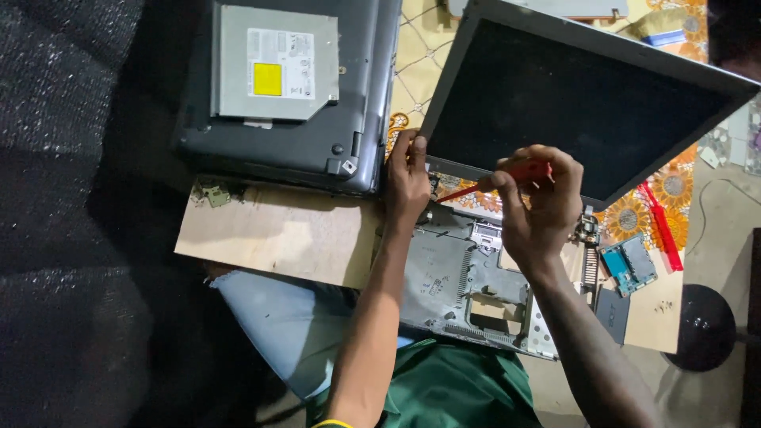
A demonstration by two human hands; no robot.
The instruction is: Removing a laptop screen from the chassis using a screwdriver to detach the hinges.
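Steadying the opened laptop, the left hand (408, 178) grips the lower left corner of the tilted screen panel (587, 103), fingers curled over the bezel edge so that the panel stays raised and does not swing on its hinge. The right hand (535, 206) is closed around a red-handled screwdriver (495, 181), held like a pen; the shaft slants down and to the left, and its tip sits close to the hinge area just beside the left hand. Whether the tip is seated in a screw cannot be told from this view.

The stripped laptop base (464, 277) lies across the person's lap, partly on a plywood board (277, 234) that serves as a work surface. Its keyboard and top cover are absent, which leaves the grey inner frame and metal brackets exposed for access. The base sits directly below both hands, with the screen panel rising from its far edge.

A second dark laptop (349, 87) rests upside down at the far left end of the board, and a silver optical drive (277, 63) with a yellow label lies on top of it, clear of the working zone. To the right, a small blue circuit board (626, 265) and a red strip-like tool (662, 230) lie beside the base on a patterned cloth (420, 55), near the right hand.
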